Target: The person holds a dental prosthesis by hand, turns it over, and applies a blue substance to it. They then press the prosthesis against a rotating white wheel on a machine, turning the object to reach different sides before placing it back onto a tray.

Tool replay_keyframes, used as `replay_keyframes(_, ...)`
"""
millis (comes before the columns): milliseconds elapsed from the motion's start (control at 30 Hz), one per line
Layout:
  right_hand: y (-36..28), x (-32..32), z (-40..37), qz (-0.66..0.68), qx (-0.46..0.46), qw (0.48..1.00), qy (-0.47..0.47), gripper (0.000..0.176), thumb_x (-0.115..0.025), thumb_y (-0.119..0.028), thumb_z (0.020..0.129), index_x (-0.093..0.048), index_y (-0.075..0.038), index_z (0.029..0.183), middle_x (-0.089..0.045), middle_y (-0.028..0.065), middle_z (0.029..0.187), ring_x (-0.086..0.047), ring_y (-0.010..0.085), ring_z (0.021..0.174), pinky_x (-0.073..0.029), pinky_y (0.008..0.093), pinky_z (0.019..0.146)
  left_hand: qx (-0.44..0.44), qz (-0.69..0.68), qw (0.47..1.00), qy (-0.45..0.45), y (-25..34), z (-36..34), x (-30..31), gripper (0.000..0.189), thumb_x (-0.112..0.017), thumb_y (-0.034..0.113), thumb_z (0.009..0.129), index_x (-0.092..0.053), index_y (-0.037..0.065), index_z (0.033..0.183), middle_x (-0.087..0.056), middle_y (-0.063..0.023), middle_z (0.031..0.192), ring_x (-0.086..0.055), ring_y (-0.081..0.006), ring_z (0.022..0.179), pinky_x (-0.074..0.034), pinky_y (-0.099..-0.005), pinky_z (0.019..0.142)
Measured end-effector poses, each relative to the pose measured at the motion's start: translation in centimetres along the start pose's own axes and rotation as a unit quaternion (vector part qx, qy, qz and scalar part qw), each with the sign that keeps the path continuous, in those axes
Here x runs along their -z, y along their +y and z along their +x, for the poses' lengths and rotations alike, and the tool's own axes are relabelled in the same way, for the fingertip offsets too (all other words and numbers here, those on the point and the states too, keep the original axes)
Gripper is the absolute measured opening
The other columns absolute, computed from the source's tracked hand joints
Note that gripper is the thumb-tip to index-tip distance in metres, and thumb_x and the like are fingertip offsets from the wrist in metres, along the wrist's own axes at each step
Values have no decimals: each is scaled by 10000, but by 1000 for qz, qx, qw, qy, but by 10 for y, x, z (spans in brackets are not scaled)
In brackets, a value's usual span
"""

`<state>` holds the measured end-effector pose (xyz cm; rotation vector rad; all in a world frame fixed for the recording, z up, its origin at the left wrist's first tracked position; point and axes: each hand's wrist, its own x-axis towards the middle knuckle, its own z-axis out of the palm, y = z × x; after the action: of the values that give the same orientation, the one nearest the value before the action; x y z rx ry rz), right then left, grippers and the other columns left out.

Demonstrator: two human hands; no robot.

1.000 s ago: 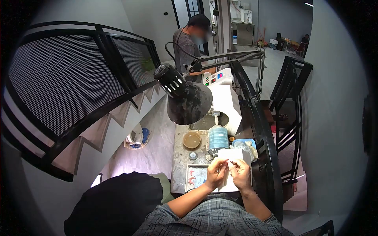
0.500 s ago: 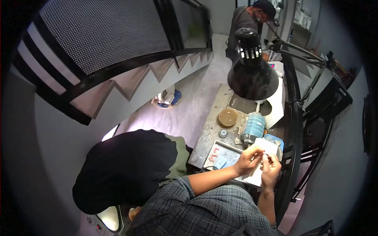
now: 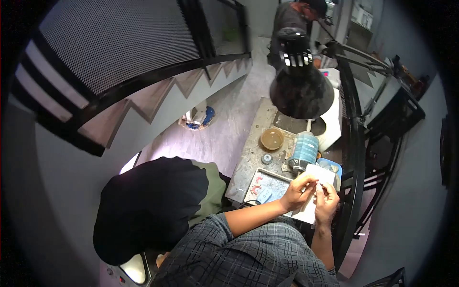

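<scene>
My left hand (image 3: 299,192) and my right hand (image 3: 326,202) meet fingertip to fingertip over a white sheet (image 3: 306,213) at the near right of the bench. Each has its thumb and fingers pinched together; what lies between them is too small to make out. Just beyond the hands is a blue-green motor (image 3: 305,149). Left of my left hand lies a shallow tray (image 3: 280,181) holding red pieces (image 3: 256,185) and a light blue item (image 3: 264,195).
A black lamp (image 3: 302,93) hangs over the bench (image 3: 254,136). A brown bowl (image 3: 272,139), a small round jar (image 3: 267,159) and a blue container (image 3: 336,167) stand near the motor. One person (image 3: 288,24) is at the far end; another in black (image 3: 153,205) is at left.
The whole view has shifted slightly, with the bench and lamp a little further left and up. My hands remain together in a pinch at nearly the same place.
</scene>
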<state>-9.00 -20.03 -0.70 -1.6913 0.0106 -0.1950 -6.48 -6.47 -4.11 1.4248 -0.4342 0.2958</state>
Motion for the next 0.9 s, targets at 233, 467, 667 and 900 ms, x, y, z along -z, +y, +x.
replay_keyframes(233, -15, -3, -2, -11, 7, 1000, 21, 136, -658, -61, 944, -673, 57, 1011, -622, 43, 924, -553, 58, 719, -438, 198, 593, -30, 38, 999, -2, 0, 1, -1, 226, -601, -89, 887, -643, -8, 1095, -636, -140, 991, -640, -235, 874, -519, -314, 771)
replay_keyframes(467, -18, -2, -2, 1, 16, 1000, 17, 146, -644, -45, 942, -668, 69, 1030, -644, 75, 925, -632, 85, 761, -523, 222, 637, -36, 27, 999, -10, -18, -7, -1, 219, -594, -102, 891, -639, -9, 1084, -623, -128, 970, -639, -216, 876, -514, -302, 764)
replay_keyframes(667, -14, -2, -1, -9, 45, 999, 12, 143, -641, -45, 942, -673, 68, 1025, -656, 89, 933, -657, 98, 772, -540, 226, 648, 13, -28, 1000, 4, -25, -11, -2, 228, -567, -113, 907, -624, -20, 1107, -609, -110, 991, -637, -177, 907, -514, -273, 797)
replay_keyframes(900, -12, -2, 0, 18, 47, 999, 6, 137, -634, -42, 944, -672, 68, 1015, -658, 93, 920, -657, 100, 774, -539, 227, 646, 11, -26, 1000, 6, -19, -10, -3, 225, -558, -109, 922, -623, -23, 1119, -612, -101, 1005, -638, -166, 919, -516, -268, 803)
